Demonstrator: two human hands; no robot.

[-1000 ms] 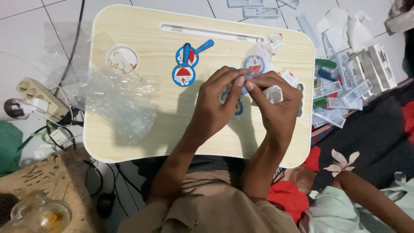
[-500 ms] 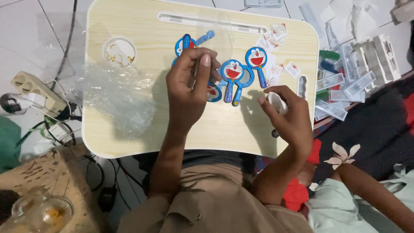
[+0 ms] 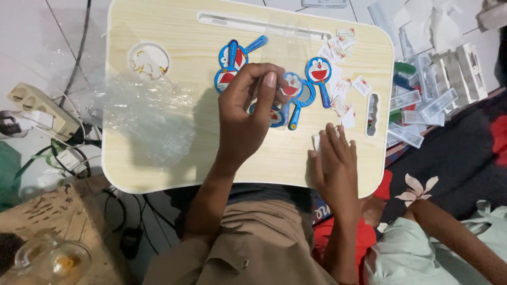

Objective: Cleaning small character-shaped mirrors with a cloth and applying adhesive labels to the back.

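Right hand (image 3: 332,158): laid flat near the front edge of the lap table (image 3: 158,31), fingers together and pointing away; a small white piece (image 3: 317,140) is partly covered under the fingertips, and whether it is gripped cannot be told.
Left hand (image 3: 247,113): curled at the table's middle, thumb and fingertips (image 3: 269,80) closed in a pinch over the cluster of paddles; what exactly is pinched cannot be told.
Blue paddle cutouts (image 3: 296,95): flat, glossy, round heads with slim handles; they lie just beyond and right of the left fingers. One (image 3: 319,74) is set with its head far and its handle running toward the near right, long axis slightly tilted.
Plastic wrap (image 3: 148,121): clear, crinkled, spread on the table's left part.
Small paper tags (image 3: 343,95): white, scattered right of the paddles.
Table surface: pale wood grain, rounded corners, with a round hole (image 3: 149,60) at far left.
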